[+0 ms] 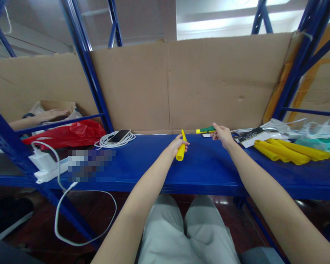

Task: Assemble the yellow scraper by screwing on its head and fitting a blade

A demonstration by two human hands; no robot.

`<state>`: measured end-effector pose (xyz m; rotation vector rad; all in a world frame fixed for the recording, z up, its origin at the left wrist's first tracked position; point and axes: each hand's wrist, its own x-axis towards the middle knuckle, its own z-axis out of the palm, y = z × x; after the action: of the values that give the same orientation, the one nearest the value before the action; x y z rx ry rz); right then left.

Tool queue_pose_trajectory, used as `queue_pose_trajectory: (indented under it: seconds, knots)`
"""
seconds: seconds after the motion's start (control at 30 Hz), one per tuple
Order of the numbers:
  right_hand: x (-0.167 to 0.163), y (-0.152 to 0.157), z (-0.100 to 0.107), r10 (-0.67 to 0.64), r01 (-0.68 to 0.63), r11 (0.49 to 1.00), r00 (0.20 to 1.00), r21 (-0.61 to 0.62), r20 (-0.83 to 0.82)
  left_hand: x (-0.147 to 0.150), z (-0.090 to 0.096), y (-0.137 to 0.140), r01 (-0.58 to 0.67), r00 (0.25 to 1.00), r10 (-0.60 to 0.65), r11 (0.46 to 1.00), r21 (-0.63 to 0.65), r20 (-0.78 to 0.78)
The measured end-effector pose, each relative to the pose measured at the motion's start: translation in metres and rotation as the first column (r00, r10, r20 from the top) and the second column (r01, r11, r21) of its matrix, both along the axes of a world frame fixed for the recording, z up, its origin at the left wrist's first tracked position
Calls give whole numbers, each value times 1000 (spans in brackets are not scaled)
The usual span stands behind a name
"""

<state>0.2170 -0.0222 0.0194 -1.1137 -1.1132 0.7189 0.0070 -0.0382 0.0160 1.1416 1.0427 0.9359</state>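
My left hand [178,144] is wrapped round a yellow tapered tube [180,153], its wide open end tilted toward me. In my right hand [220,133] is a screwdriver [207,129] with a green and yellow handle, pinched near the handle's end. The thin metal shaft points left and reaches the tube near its narrow upper part; whether the tip goes into it is too small to tell. Both hands are above the blue shelf [206,170]. Several more yellow tubes [287,150] lie side by side to the right of my right hand.
A phone [120,136] rests on a coiled white cable [104,141] at the left. Nearer stand a white power strip [51,172] and charger [42,160]. Cardboard [137,91] walls the back. Beyond the left blue post, another person's arm [41,116] shows above a red bag [71,132].
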Motion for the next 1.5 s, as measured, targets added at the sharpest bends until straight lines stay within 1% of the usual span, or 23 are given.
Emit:
queue_pose_trajectory:
  seconds: [0.1, 0.17, 0.23, 0.47, 0.6, 0.9, 1.2, 1.4, 1.5]
  knots:
    - [0, 0, -1, 1, -1, 1000, 1000, 19, -13, 0, -1, 1, 7, 1000, -7, 1000, 2, 2]
    - [1, 0, -1, 25, -24, 999, 999, 47, -20, 0, -1, 2, 9, 1000, -9, 1000, -4, 4]
    - [2, -2, -2, 63, -61, 996, 998, 67, -27, 0, -1, 2, 5, 1000, -4, 1000, -7, 7]
    - [0, -4, 2, 213, -207, 976, 971, 71, -104, -1, 2, -1, -35, 999, 35, 999, -6, 20]
    - [-1, -6, 2, 271, -265, 962, 958, 73, -94, -1, 1, 1, -43, 999, 43, 999, -7, 28]
    - [1, -1, 2, 212, -206, 976, 972, 66, -102, 1, 1, -1, -35, 999, 35, 999, -5, 25]
    - [1, 2, -2, 145, -140, 982, 989, 125, -33, 1, 0, 0, -28, 999, 28, 1000, 2, 31]
    - [0, 0, 0, 152, -149, 984, 988, 95, -19, 0, -3, 5, -22, 999, 22, 1000, 1, 30]
    - [-1, -2, 1, 167, -164, 981, 986, 101, -26, -1, -4, 7, -17, 999, 17, 1000, 1, 31]
